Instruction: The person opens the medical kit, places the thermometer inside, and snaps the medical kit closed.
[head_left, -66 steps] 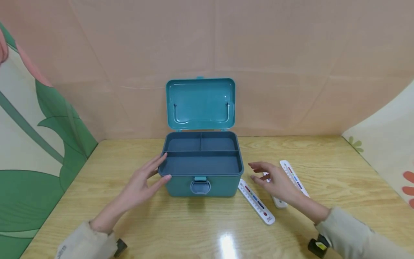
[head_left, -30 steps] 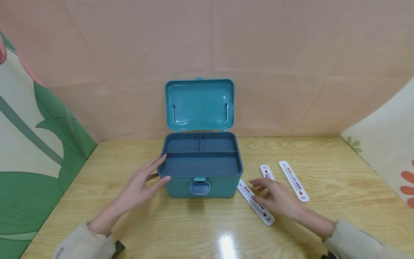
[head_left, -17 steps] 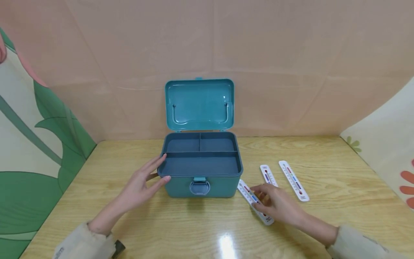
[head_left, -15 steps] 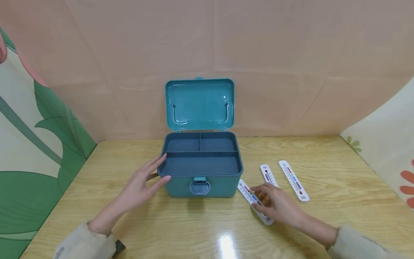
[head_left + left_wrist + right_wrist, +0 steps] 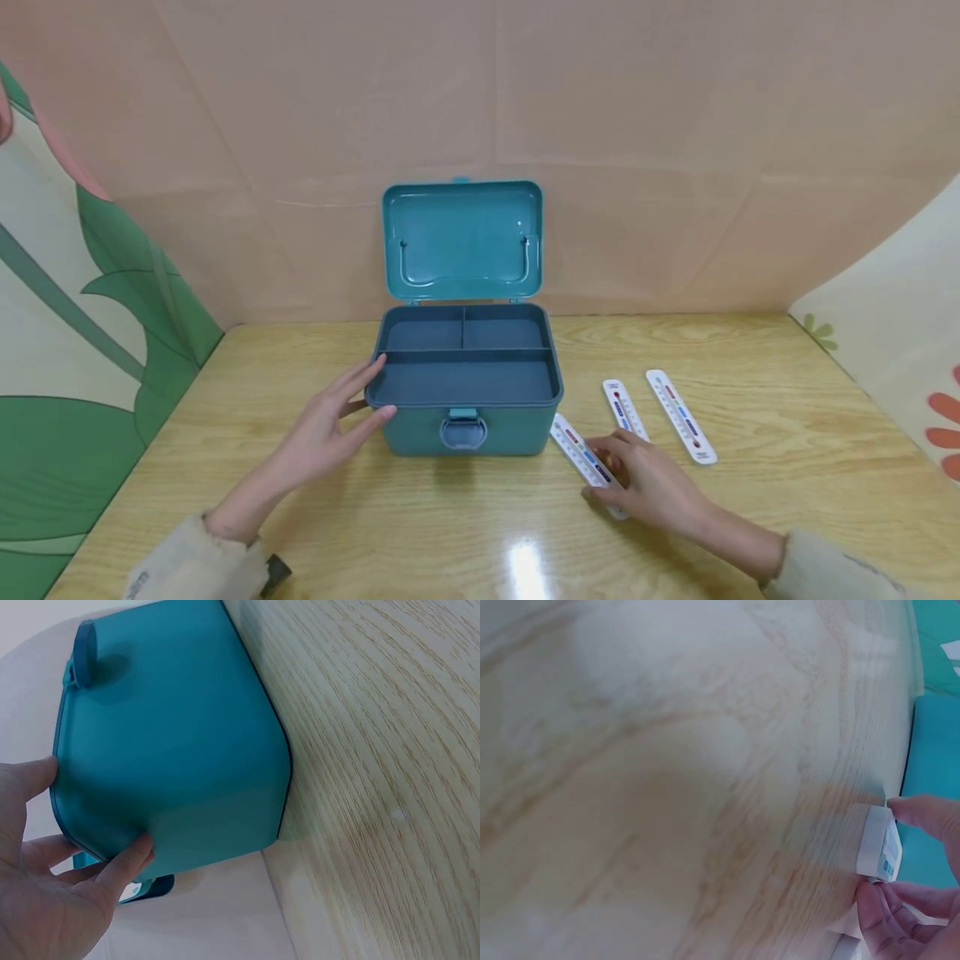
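Observation:
A teal toolbox [image 5: 420, 431] stands with its lid [image 5: 463, 242] raised, showing a dark blue divided tray [image 5: 461, 379] inside. My left hand [image 5: 322, 437] touches the box's front left corner, thumb and fingers fairly straight against its rim and walls. To the right of the box lies a white thermometer strip [image 5: 579, 454] with coloured marks. My right hand [image 5: 652, 483] pinches its near end, thumb on one edge and fingers on the other. In the right wrist view, that end of the thermometer [image 5: 874, 844] shows between thumb and fingers, close over the tabletop.
Two more white thermometers lie beyond my right hand: one partly hidden thermometer [image 5: 621, 404], and another thermometer [image 5: 682, 417] farther right. A round-looped latch [image 5: 462, 431] hangs on the box front. A pinkish backdrop [image 5: 637, 167] rises behind the wooden table [image 5: 390, 533].
My right hand has come down and toward me, from beside the box to the nearest thermometer, and its fingers have closed on the near end. Left hand and box stay put.

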`<act>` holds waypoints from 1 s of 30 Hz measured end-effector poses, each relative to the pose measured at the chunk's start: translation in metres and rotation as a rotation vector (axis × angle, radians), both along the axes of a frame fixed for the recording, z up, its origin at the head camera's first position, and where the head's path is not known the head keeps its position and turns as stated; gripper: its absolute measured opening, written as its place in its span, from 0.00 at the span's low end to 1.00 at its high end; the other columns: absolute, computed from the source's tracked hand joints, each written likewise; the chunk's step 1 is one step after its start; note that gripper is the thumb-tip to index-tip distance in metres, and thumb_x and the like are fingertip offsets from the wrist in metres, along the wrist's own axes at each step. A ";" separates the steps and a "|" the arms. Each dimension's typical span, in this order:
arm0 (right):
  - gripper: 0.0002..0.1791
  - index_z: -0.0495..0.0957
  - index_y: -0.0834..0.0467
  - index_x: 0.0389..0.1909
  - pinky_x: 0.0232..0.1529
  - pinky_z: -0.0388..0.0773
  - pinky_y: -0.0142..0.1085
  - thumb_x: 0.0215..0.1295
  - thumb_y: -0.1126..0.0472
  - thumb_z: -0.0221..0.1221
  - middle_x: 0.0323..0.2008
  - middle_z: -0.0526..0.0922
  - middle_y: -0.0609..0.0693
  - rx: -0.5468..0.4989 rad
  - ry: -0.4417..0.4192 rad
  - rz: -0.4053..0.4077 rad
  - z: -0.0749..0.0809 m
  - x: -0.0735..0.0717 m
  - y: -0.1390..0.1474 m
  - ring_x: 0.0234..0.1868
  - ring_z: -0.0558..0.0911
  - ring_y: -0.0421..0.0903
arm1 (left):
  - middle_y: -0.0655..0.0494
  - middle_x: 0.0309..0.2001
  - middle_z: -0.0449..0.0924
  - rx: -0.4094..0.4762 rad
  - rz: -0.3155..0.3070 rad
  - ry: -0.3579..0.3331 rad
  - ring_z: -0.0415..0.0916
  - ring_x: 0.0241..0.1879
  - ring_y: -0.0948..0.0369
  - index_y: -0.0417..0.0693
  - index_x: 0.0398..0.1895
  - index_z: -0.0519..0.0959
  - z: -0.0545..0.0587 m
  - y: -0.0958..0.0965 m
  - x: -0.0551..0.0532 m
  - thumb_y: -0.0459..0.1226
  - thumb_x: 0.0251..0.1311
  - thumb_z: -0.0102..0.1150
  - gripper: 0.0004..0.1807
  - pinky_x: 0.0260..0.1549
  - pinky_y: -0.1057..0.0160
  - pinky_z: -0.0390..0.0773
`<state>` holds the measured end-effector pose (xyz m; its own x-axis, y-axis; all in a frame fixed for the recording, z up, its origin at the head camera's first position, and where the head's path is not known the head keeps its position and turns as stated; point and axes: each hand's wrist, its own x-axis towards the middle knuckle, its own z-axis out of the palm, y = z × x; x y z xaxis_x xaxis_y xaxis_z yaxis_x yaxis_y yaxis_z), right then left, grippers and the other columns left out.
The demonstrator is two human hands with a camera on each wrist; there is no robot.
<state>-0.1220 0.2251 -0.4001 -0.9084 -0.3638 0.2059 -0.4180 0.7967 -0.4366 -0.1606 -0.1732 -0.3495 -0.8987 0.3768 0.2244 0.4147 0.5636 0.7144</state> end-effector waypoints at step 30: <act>0.21 0.84 0.56 0.41 0.19 0.61 0.25 0.42 0.56 0.73 0.26 0.71 0.39 0.056 -0.001 -0.097 0.003 0.008 0.001 0.22 0.64 0.30 | 0.39 0.74 0.49 0.004 -0.004 -0.011 0.56 0.70 0.41 0.48 0.74 0.55 0.000 0.000 0.000 0.45 0.66 0.56 0.36 0.55 0.48 0.78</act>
